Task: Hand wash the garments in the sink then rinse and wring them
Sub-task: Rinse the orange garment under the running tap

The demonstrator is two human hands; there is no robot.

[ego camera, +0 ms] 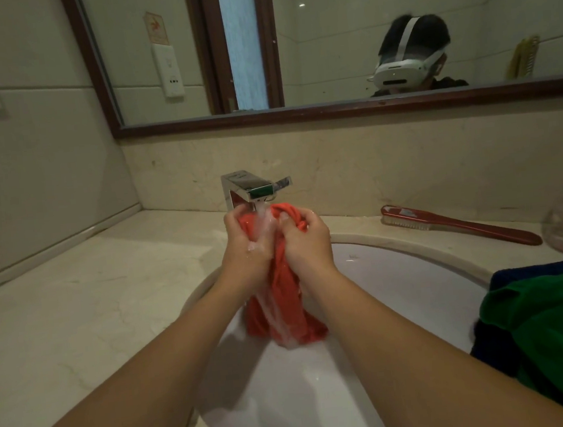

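Both hands close their grip on a red garment (282, 302): the left hand (247, 247) and right hand (305, 242) bunch its top under the running faucet (253, 185), the rest hanging into the white sink (418, 289). Green and blue clothes (552, 325) lie on the tabletop (75, 302) at right.

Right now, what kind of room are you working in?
Most likely a bathroom: a white sink set in a stone counter, a running tap over it, and a framed mirror above.

Left grip (244, 248), right grip (307, 243), clutching red garment (283, 313)
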